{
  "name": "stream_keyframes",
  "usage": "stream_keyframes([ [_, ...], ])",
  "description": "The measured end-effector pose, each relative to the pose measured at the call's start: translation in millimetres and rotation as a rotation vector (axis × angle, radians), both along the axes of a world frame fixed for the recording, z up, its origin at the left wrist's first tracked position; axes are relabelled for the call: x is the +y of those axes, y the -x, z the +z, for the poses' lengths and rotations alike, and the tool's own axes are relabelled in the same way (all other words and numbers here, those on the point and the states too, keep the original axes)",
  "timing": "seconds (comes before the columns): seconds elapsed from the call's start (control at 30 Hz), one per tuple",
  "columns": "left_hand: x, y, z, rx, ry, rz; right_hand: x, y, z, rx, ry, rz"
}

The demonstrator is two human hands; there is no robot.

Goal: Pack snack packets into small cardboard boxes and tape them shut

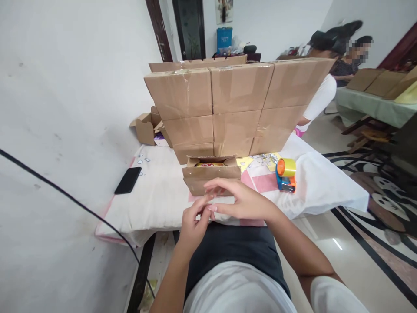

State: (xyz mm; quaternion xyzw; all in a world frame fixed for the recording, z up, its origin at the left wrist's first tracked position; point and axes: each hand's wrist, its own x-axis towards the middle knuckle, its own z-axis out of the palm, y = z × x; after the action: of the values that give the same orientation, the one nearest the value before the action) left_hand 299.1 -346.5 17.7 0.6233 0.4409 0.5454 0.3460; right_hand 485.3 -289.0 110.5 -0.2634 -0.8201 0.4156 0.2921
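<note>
Both hands meet in front of a small open cardboard box (211, 176) at the near side of the table. Its flaps stand up, and something with a yellow and red print shows inside. My left hand (195, 219) is closed, thumb and fingers drawn together at the tip of my right thumb. Whether a small thing lies in that pinch I cannot make out. Above it, my right hand (239, 198) reaches across with fingers stretched and thumb apart, partly hiding the box's front. Behind the box rises a wall of stacked taped cartons (234, 93).
A tape dispenser (286, 176) with yellow tape lies to the right, a black phone (128, 180) to the left. Another open carton (145, 128) stands at the back left. A black cable (74, 201) crosses the left side. Beyond the cartons sits a person in a white sleeve (321, 104).
</note>
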Motion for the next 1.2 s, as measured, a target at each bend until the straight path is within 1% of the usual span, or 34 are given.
stream_keyframes([
  [0.1,-3.5,1.3,-3.8,-0.093,0.035,-0.013,-0.2,3.6,-2.9,0.048,0.104,-0.001],
  [0.2,-9.1,2.4,-5.4,-0.152,0.087,-0.01,-3.5,5.8,-3.6,0.076,0.165,0.029],
  [0.3,-14.8,2.5,-2.2,-0.169,0.111,-0.024,-6.3,7.8,-3.4,0.112,0.212,0.044],
  [0.43,-20.6,1.9,2.9,-0.227,0.111,-0.086,-5.0,12.5,-4.4,0.176,0.319,0.046],
  [0.53,-23.4,2.3,3.3,-0.229,0.131,-0.147,-2.3,16.5,-4.5,0.173,0.409,0.117],
  [0.6,-24.6,3.0,2.9,-0.222,0.148,-0.174,-1.4,18.2,-4.2,0.187,0.42,0.154],
  [0.73,-25.2,4.8,6.0,-0.212,0.174,-0.178,-3.8,17.7,-2.7,0.27,0.359,0.137],
  [0.8,-24.6,6.4,9.6,-0.212,0.206,-0.17,-7.2,16.0,-0.9,0.258,0.253,0.093],
  [0.93,-23.8,10.1,14.1,-0.249,0.3,-0.117,-15.7,13.3,0.8,0.206,-0.018,-0.058],
  [1.0,-24.3,10.8,12.7,-0.252,0.312,-0.099,-17.9,11.9,-1.1,0.215,-0.073,-0.102],
  [1.1,-21.7,10.1,7.6,-0.215,0.243,-0.076,-14.9,5.4,-3.8,0.33,-0.072,-0.177],
  [1.13,-18.0,10.1,6.1,-0.182,0.187,-0.038,-12.3,1.4,-3.7,0.375,-0.077,-0.209],
  [1.2,-3.1,11.4,5.4,-0.049,0.026,0.111,-6.0,-9.1,-1.1,0.417,-0.11,-0.27],
])
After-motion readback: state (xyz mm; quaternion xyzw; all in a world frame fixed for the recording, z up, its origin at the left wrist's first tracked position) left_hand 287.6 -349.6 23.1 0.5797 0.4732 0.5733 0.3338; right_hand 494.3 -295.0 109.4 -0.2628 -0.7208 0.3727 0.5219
